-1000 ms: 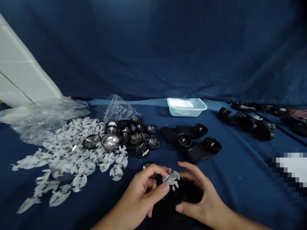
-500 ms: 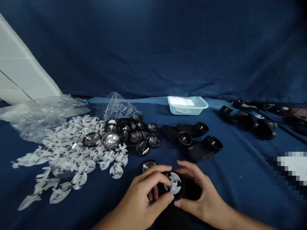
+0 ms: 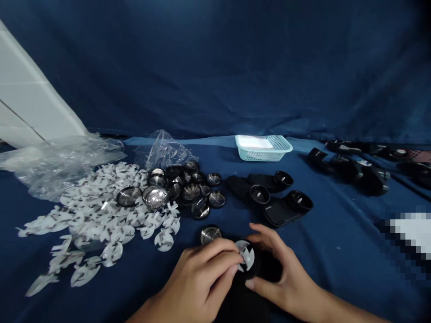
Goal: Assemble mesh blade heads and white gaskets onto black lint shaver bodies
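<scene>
My left hand [image 3: 198, 273] is pinching a white star-shaped insert [image 3: 247, 255] on the round black cup [image 3: 269, 271] in my right hand [image 3: 281, 273], steel mesh strainer [image 3: 210, 235] just beside.

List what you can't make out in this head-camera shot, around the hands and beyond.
Head view, the only one:
White vaned disc: left edge hidden by the left hand.
Black part: lower end cut off by the bottom edge, sides hidden by the right hand.
White patch: pixelated, unreadable.
Black items at far right: cut off by the right edge.
</scene>
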The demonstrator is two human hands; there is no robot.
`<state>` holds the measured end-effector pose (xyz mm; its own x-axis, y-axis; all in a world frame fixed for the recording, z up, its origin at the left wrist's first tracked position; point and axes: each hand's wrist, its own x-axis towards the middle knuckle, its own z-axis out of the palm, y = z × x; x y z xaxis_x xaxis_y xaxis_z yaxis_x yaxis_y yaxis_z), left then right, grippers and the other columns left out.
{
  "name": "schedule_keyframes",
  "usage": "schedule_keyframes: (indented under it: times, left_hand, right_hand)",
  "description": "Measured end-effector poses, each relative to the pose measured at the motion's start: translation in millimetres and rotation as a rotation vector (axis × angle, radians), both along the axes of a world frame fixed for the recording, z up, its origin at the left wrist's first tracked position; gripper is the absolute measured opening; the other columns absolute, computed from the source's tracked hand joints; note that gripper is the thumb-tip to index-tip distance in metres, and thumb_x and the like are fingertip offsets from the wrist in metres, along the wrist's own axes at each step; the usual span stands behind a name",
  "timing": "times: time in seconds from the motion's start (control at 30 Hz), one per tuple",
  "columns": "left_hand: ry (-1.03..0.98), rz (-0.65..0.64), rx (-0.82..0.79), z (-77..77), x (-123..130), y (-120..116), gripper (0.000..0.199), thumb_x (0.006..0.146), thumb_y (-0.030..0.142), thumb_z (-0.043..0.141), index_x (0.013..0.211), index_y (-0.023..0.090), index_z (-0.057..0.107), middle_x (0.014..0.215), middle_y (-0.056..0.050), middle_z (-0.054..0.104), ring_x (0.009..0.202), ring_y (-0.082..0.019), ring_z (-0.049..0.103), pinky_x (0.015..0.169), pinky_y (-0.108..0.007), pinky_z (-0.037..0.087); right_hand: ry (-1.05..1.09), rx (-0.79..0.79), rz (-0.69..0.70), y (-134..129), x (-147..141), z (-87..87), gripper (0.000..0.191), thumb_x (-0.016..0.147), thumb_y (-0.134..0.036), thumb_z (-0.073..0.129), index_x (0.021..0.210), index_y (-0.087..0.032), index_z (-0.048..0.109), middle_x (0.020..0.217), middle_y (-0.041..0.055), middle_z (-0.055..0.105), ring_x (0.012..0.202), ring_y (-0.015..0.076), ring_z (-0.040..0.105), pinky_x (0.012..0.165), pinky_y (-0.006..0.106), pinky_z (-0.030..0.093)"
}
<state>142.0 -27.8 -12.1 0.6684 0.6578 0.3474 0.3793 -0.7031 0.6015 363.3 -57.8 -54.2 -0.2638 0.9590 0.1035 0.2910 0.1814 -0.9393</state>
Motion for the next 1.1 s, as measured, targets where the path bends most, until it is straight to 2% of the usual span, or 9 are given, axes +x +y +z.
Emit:
schedule_keyframes:
  times: [0.23, 0.43, 0.7, 0.93, 1.1]
  left_hand:
    - [0.039, -0.025, 0.087, -0.1, 0.1, -2.4, 0.025, 0.094, 0.013, 0.042, 0.108, 0.021, 0.061, 0.104, -0.002, 0.066, 0.084, -0.014, 0.067, 0.070, -0.024, 0.054]
    - [0.059, -0.014, 0.121, -1.5, -0.6, -4.5, 0.024, 0.094, 0.015, 0.043, 0.111, 0.022, 0.060, 0.106, -0.002, 0.066, 0.085, -0.015, 0.067, 0.071, -0.027, 0.055]
    - [0.071, 0.022, 0.119, 1.1, -0.2, -11.2, 0.028, 0.093, 0.015, 0.043, 0.112, 0.024, 0.060, 0.119, -0.002, 0.065, 0.095, -0.016, 0.068, 0.079, -0.028, 0.057]
    - [0.093, 0.003, 0.192, -1.4, 2.8, -7.9, 0.026, 0.095, 0.017, 0.041, 0.110, 0.021, 0.061, 0.112, -0.003, 0.067, 0.086, -0.016, 0.070, 0.068, -0.027, 0.057]
    - [0.117, 0.017, 0.245, 0.5, 5.0, -11.1, 0.027, 0.094, 0.016, 0.040, 0.111, 0.021, 0.060, 0.112, -0.003, 0.068, 0.081, -0.018, 0.070, 0.062, -0.031, 0.058]
  right_hand:
    - [-0.245, 0.068, 0.026, -4.4, 5.4, -4.8, 0.082, 0.074, -0.030, 0.077, 0.141, -0.038, 0.030, 0.126, 0.0041, 0.059, 0.115, 0.0261, 0.058, 0.101, 0.047, 0.047]
    - [-0.333, 0.156, 0.061, -6.0, 11.3, -7.9, 0.071, 0.079, -0.032, 0.072, 0.139, -0.035, 0.036, 0.138, 0.0062, 0.055, 0.125, 0.0276, 0.054, 0.103, 0.046, 0.047]
    - [-0.228, 0.132, 0.120, -4.3, 12.6, -3.3, 0.069, 0.078, -0.027, 0.073, 0.138, -0.030, 0.038, 0.133, 0.0091, 0.058, 0.123, 0.0273, 0.056, 0.103, 0.042, 0.048]
    - [-0.221, 0.075, 0.140, -3.6, 11.8, -6.8, 0.082, 0.078, -0.029, 0.074, 0.144, -0.033, 0.024, 0.137, 0.0098, 0.053, 0.126, 0.0270, 0.052, 0.106, 0.047, 0.044]
    - [-0.218, 0.067, 0.138, -2.5, 10.8, -4.0, 0.083, 0.077, -0.030, 0.074, 0.143, -0.032, 0.024, 0.134, 0.0104, 0.055, 0.123, 0.0270, 0.054, 0.104, 0.046, 0.045]
